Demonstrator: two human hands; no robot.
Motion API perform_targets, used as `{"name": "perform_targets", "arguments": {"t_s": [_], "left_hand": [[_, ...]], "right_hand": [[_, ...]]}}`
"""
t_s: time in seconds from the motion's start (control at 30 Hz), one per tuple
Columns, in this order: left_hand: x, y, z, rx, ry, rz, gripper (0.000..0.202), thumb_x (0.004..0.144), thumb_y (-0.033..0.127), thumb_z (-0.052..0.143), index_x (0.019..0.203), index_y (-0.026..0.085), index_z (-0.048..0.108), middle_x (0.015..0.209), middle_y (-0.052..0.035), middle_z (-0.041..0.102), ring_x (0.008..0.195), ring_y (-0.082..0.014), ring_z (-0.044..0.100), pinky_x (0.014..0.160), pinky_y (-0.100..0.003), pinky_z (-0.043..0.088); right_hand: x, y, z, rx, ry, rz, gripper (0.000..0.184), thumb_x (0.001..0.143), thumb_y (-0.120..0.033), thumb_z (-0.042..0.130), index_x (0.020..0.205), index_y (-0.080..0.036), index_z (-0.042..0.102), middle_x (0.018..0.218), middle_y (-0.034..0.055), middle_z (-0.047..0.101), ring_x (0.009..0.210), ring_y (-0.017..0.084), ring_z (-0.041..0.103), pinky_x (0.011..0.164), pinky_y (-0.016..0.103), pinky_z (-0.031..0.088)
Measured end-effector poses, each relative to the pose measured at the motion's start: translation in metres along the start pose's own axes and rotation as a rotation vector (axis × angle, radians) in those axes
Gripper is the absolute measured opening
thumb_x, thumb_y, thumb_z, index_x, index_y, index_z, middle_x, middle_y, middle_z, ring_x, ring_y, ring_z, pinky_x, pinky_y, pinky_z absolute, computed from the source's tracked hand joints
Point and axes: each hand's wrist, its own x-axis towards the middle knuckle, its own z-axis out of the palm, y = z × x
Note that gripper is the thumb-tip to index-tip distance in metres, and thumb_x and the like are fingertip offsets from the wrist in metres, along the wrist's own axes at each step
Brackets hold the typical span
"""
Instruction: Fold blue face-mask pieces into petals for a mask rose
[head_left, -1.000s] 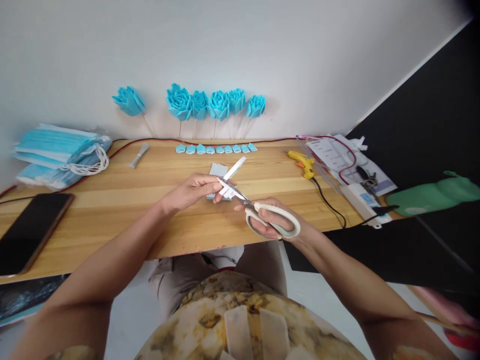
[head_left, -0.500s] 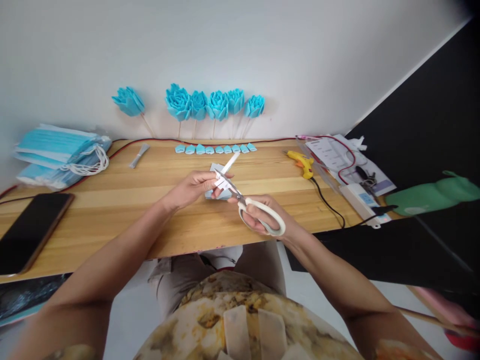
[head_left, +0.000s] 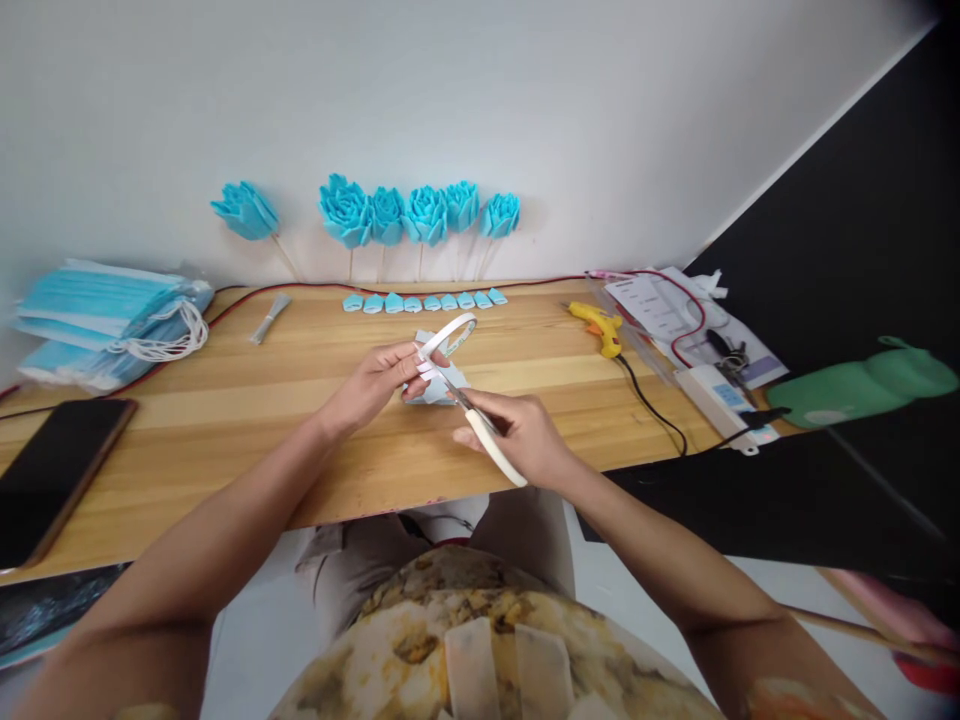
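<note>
My left hand (head_left: 386,378) is closed, pinching a white strip (head_left: 448,328) whose free length curls into a loop above the fingers. My right hand (head_left: 523,432) grips white-handled scissors (head_left: 496,452). Their blades reach up and left to the strip at my left fingertips; whether they are parted I cannot tell. Beneath both hands lies a pale blue-grey flat piece (head_left: 439,390) on the wooden table (head_left: 300,460), partly hidden by my fingers. Beyond it, several small folded blue pieces (head_left: 412,304) sit in a row.
Several blue flowers on sticks (head_left: 426,215) lean against the wall. To the left are blue face masks (head_left: 105,315), a bundle of thin ties (head_left: 270,318) and a phone (head_left: 64,480). A yellow glue gun (head_left: 596,327), power strip (head_left: 724,408), papers (head_left: 660,310) and green bottle (head_left: 855,385) are right.
The scissors have turned from showing both handle loops to nearly edge-on. The strip, straight before, now bends into a loop. The whole view has shifted slightly.
</note>
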Motion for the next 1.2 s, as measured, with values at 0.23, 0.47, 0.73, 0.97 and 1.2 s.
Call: {"name": "perform_targets", "arguments": {"t_s": [0.23, 0.47, 0.73, 0.97, 1.2], "left_hand": [[0.0, 0.007, 0.0, 0.058, 0.01, -0.051, 0.037, 0.093, 0.05, 0.063, 0.085, 0.015, 0.069, 0.055, 0.0044, 0.043, 0.051, -0.0095, 0.036, 0.053, -0.024, 0.031], [0.002, -0.005, -0.008, 0.015, -0.016, 0.006, 0.036, 0.094, 0.05, 0.062, 0.098, 0.016, 0.072, 0.067, -0.0009, 0.06, 0.063, -0.0123, 0.054, 0.064, -0.025, 0.043], [-0.007, 0.004, 0.006, -0.006, -0.276, -0.138, 0.044, 0.094, 0.05, 0.061, 0.123, 0.018, 0.068, 0.072, -0.0052, 0.068, 0.059, -0.014, 0.06, 0.057, -0.025, 0.045], [-0.006, 0.007, 0.005, 0.016, -0.172, -0.08, 0.048, 0.075, 0.047, 0.082, 0.11, 0.015, 0.075, 0.078, -0.0077, 0.072, 0.057, -0.0134, 0.056, 0.052, -0.025, 0.041], [-0.003, 0.016, 0.004, -0.266, -0.19, -0.114, 0.046, 0.08, 0.048, 0.073, 0.112, 0.014, 0.075, 0.097, -0.0153, 0.075, 0.067, -0.0191, 0.065, 0.056, -0.03, 0.049]], "right_hand": [[-0.007, -0.006, -0.01, -0.132, -0.158, -0.17, 0.046, 0.081, -0.043, 0.078, 0.117, -0.015, 0.077, 0.073, -0.0001, 0.067, 0.058, 0.008, 0.046, 0.057, 0.02, 0.038], [0.004, -0.011, -0.036, 0.286, -0.357, 0.198, 0.059, 0.077, -0.049, 0.078, 0.126, -0.016, 0.071, 0.063, -0.0052, 0.052, 0.051, 0.005, 0.036, 0.048, 0.02, 0.031], [-0.005, 0.008, -0.032, 0.604, -0.504, 0.192, 0.068, 0.084, -0.061, 0.071, 0.133, -0.014, 0.064, 0.072, -0.0033, 0.051, 0.051, 0.004, 0.04, 0.044, 0.018, 0.03], [-0.005, 0.005, -0.032, 0.614, -0.567, 0.327, 0.067, 0.078, -0.045, 0.08, 0.135, -0.014, 0.063, 0.066, -0.0056, 0.049, 0.054, 0.005, 0.04, 0.047, 0.018, 0.03], [-0.011, 0.001, -0.039, 0.491, -0.576, 0.4, 0.065, 0.081, -0.042, 0.076, 0.139, -0.016, 0.061, 0.068, -0.0057, 0.043, 0.056, 0.006, 0.034, 0.05, 0.02, 0.027]]}}
